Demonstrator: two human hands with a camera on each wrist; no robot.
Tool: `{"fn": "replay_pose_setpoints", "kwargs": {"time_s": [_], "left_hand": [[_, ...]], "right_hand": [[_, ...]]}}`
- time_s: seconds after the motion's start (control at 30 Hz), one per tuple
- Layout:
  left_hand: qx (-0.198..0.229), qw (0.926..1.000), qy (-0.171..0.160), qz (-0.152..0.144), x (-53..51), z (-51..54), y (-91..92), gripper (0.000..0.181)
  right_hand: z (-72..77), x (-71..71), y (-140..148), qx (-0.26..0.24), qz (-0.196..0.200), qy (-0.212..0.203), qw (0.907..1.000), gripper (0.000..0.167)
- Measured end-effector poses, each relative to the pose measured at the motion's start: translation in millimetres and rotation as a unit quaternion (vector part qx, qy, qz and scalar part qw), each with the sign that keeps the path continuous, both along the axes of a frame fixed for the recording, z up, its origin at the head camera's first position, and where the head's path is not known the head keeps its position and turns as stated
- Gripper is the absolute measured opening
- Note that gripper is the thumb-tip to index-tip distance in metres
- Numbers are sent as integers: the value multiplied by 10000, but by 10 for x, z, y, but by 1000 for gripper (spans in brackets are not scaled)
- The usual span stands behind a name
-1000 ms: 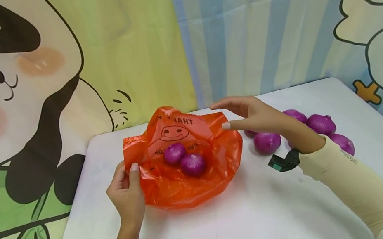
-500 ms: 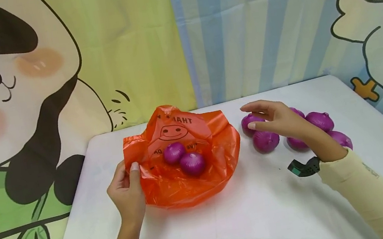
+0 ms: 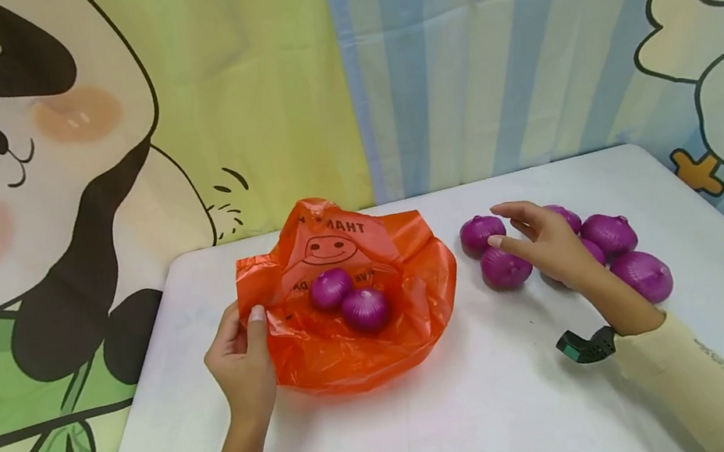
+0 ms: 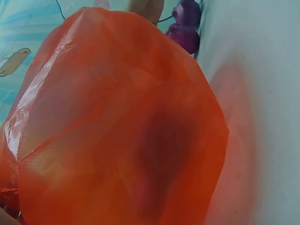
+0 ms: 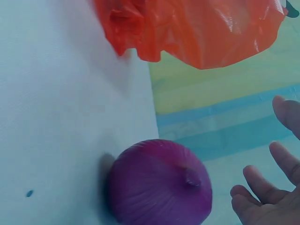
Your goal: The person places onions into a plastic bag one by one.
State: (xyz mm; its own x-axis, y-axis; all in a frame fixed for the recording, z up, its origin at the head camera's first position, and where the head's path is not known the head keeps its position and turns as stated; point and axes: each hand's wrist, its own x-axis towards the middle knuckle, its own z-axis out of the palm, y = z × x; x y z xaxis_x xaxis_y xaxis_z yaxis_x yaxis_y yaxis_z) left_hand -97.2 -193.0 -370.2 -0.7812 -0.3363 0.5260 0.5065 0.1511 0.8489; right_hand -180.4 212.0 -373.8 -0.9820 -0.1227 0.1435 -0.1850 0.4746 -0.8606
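Observation:
My left hand [image 3: 246, 371] pinches the left edge of an orange plastic bag [image 3: 349, 366], its thumb on the near side. Two purple onions [image 3: 365, 310] lie in the bag's open mouth. In the left wrist view the bag's side [image 4: 93, 140] fills most of the picture, a dark shape showing through it. My right hand [image 3: 550, 247] hovers over the onion group, thumb and fingers apart, holding nothing. Nearest its fingertips are one onion [image 3: 479, 233] and another in front of it [image 3: 503, 271]. The right wrist view shows an onion [image 5: 161, 183] apart from the spread fingers [image 5: 260, 185].
More onions [image 3: 608, 234] sit to the right, behind and beside my right hand, some partly hidden by it. All rest on a white-covered table [image 3: 437, 427]. A printed cloth backdrop [image 3: 465, 67] rises behind the table's far edge.
My right hand has drawn back from beside the bag, moving right and down over the onions, empty throughout. The left hand and bag have hardly moved.

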Motion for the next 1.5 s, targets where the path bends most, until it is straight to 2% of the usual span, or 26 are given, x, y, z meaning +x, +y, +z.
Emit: {"fn": "replay_pose_setpoints", "kwargs": {"time_s": [0.1,0.2,0.43,0.57,0.7,0.8,1.07,1.27,1.37,1.5], "left_hand": [[-26,10000,-34,21,-2,4,5,23],[-10,10000,-51,8,-4,2,3,24],[68,10000,-10,-64,-4,-4,5,23],[69,10000,-17,-66,-2,-10,15,23],[13,10000,-23,-63,-1,-18,22,22],[-16,10000,-18,-56,-3,-20,23,22],[0,10000,-19,-74,0,-25,20,23],[37,9999,-101,-72,15,-39,13,23],[74,9999,-35,-74,9,-27,10,23],[193,9997,121,-67,-3,19,15,22]], "right_hand": [[-39,23,15,-13,-78,106,9999,60],[-85,41,32,27,-91,46,9999,63],[-261,63,25,811,430,-500,9945,79],[-358,71,7,1040,496,-671,9911,74],[-444,115,-1,1153,808,-933,9856,70],[-485,145,-7,1068,975,-972,9847,70],[-522,175,-12,902,922,-892,9876,70],[-542,218,0,836,922,-1047,9867,70],[-488,222,-9,641,1005,-1063,9872,70],[-314,209,-49,305,1150,-959,9883,69]]}}
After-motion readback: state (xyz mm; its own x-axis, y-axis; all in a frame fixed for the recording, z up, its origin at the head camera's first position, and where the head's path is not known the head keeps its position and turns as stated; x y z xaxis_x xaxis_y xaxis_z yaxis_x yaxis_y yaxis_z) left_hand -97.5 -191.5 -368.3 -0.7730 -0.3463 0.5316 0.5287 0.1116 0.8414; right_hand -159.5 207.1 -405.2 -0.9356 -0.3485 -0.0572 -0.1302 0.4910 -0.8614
